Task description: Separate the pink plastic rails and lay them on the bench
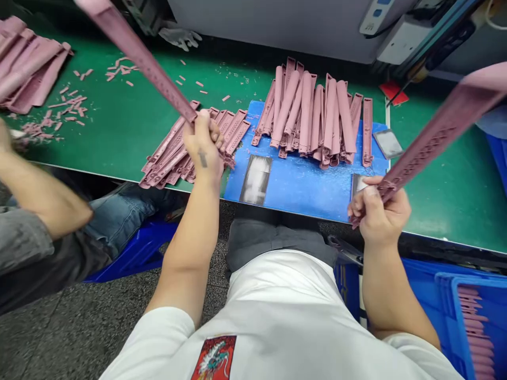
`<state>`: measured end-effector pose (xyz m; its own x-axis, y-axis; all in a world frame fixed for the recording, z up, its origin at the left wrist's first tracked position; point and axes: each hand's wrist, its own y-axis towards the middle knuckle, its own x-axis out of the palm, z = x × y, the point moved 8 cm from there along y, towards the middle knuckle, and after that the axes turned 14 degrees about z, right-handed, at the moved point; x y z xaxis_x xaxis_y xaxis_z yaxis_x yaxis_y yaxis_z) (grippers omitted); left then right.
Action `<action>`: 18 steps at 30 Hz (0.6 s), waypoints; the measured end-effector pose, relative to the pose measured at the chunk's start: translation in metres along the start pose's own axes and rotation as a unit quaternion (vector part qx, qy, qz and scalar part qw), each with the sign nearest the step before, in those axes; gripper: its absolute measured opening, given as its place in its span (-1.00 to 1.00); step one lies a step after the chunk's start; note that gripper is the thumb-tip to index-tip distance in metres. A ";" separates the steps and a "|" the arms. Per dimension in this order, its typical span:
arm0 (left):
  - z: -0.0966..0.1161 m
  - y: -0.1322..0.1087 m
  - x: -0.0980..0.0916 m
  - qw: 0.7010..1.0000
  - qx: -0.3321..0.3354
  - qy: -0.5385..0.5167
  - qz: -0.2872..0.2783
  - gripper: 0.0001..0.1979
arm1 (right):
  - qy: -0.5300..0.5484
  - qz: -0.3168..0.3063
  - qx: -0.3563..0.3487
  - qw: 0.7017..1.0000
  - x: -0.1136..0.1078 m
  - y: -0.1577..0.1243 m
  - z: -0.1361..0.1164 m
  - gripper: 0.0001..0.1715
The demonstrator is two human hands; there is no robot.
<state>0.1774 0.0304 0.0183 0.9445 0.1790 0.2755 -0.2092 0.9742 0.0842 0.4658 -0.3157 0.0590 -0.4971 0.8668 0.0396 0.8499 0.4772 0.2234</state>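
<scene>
My left hand point(204, 145) is closed round the lower end of a long pink moulded plastic piece point(146, 58), which slants up and to the left with its ribbed, hollow side showing. In my closed right hand point(380, 214) is a similar pink plastic piece point(431, 132), tilted up to the right and running out of view. Behind my left hand lies a stack of the same pieces point(170, 153). Between my hands, a larger heap of them point(309, 111) rests on a blue mat point(301, 190).
A co-worker's arm point(43, 195) is at the left, near pink scraps point(71, 108) and another pile point(31, 68). Dark-and-white flat pads point(255, 179) lie on the mat. At lower right stands a blue crate point(447, 295) holding pink pieces. A power strip point(374, 18) is at the back.
</scene>
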 end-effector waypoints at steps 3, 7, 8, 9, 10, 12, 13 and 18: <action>0.023 -0.046 -0.004 0.999 -0.002 -0.016 -0.039 -0.28 | 0.044 0.064 -0.069 0.995 -0.025 0.021 -0.009 -0.65; 0.040 -0.104 0.003 0.995 -0.021 -0.020 -0.099 -0.33 | 0.024 0.102 -0.087 0.991 -0.051 0.038 0.001 -0.43; 0.042 -0.114 0.006 0.993 -0.015 -0.022 -0.116 -0.34 | 0.013 0.112 -0.080 0.990 -0.055 0.040 0.006 -0.33; 0.043 -0.120 0.008 0.992 -0.002 -0.026 -0.125 -0.34 | 0.004 0.118 -0.072 0.990 -0.058 0.041 0.011 -0.24; 0.042 -0.123 0.010 0.991 0.012 -0.029 -0.129 -0.33 | -0.001 0.120 -0.064 0.991 -0.059 0.041 0.017 -0.18; 0.035 -0.124 0.014 0.989 0.027 -0.026 -0.143 -0.25 | 0.007 0.102 -0.052 0.993 -0.059 0.039 0.025 -0.12; 0.031 -0.123 0.015 0.988 0.030 -0.026 -0.148 -0.20 | 0.016 0.087 -0.050 0.995 -0.059 0.038 0.028 -0.10; 0.019 -0.125 0.018 0.982 0.094 0.016 -0.162 -0.04 | 0.001 0.085 -0.097 0.992 -0.054 0.029 0.036 -0.08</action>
<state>0.2160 -0.0912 0.0305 0.9762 -0.1291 0.1741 0.0636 0.9385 0.3393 0.5238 -0.3428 0.0282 -0.3496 0.9320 0.0951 0.8725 0.2869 0.3955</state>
